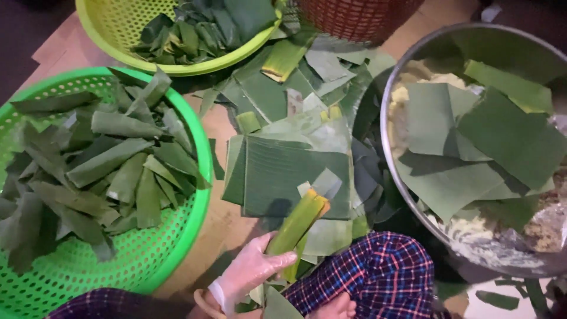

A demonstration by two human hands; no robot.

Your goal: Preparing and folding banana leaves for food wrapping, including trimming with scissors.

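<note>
My left hand (253, 273), in a thin clear plastic glove, is at the bottom centre and is closed around a narrow rolled green leaf packet (299, 220) that points up and to the right. Just beyond the packet lies a stack of flat cut banana leaf pieces (277, 171) on the floor. My right hand is not in view. My knee in dark plaid trousers (378, 273) is right of the hand, with a bare foot (336, 307) below it.
A bright green plastic basket (198, 204) at left holds several folded leaf packets. A yellow-green basket (112, 41) at the top holds darker leaves. A large metal basin (387, 118) at right holds leaf squares over pale filling. A red-brown basket (354, 20) stands behind.
</note>
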